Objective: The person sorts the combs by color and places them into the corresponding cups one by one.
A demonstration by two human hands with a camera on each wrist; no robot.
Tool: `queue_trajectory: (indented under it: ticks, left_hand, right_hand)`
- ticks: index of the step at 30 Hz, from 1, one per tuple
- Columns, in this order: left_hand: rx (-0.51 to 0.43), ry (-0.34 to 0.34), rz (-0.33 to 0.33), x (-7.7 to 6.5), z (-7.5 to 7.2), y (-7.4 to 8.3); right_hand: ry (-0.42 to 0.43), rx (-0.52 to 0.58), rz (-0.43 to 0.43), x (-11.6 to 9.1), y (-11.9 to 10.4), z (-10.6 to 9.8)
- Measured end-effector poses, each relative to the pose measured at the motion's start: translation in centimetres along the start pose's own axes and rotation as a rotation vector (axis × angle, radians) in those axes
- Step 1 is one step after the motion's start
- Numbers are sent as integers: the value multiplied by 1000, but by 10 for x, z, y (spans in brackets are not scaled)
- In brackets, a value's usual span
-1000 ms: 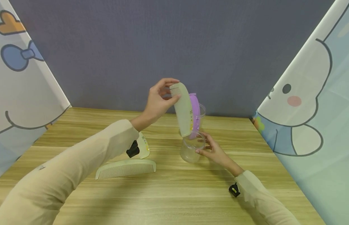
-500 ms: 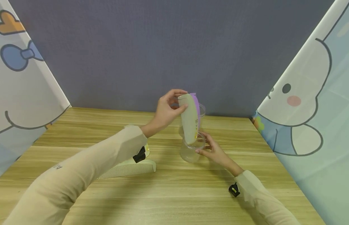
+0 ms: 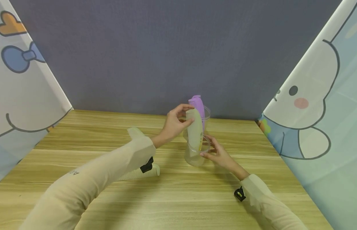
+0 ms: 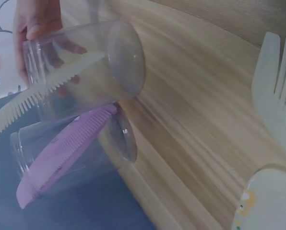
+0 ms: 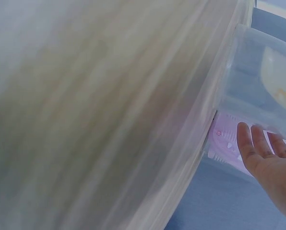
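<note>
My left hand [image 3: 174, 124] pinches a pale green comb [image 3: 194, 130] near its upper end, between thumb and fingers. The comb stands almost upright, its lower end inside the front clear plastic cup [image 3: 192, 159]. My right hand [image 3: 221, 157] holds that cup at its right side, thumb near the front of the rim and fingers behind. Just behind stands a second clear cup [image 3: 207, 113] with a purple comb [image 3: 197, 103] leaning in it. In the left wrist view, the pale comb [image 4: 16, 108] slants through the mouth of the front cup [image 4: 126, 57].
On the wooden table [image 3: 190, 204], a pale comb [image 3: 153, 171] lies under my left forearm, partly covered. Another pale comb [image 3: 135, 132] shows beyond the sleeve. A dark grey panel [image 3: 178, 57] closes the back, with cartoon-printed sheets at both sides.
My left hand has moved right and down, bringing the pale comb from above the front cup to inside its mouth. The right hand and both cups have stayed put.
</note>
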State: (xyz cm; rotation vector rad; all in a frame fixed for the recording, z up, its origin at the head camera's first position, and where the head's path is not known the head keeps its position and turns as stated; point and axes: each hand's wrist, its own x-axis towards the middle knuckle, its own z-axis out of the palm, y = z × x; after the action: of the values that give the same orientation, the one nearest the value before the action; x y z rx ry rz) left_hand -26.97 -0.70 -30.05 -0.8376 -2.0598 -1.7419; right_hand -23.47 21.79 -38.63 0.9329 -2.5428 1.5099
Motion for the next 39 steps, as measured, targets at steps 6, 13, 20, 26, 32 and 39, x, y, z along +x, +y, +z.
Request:
queue_trajectory:
  ticks: [6, 13, 20, 26, 32, 39]
  left_hand:
    - [-4, -26, -39, -2, 4, -7]
    - [-17, -50, -106, -3, 9, -13]
    - [0, -57, -100, -2, 9, -21]
    - [-6, -50, -153, -2, 8, -28]
    - [-25, -61, -198, -1, 8, -29]
    - [-28, -98, -231, -4, 5, -27]
  right_hand:
    - [-4, 14, 1, 1, 0, 0]
    - [-1, 20, -10, 1, 0, 1]
    - [3, 16, 24, 1, -1, 1]
    - [4, 5, 25, 2, 0, 1]
    - [-1, 1, 23, 1, -1, 1]
    - [0, 13, 29, -1, -2, 1]
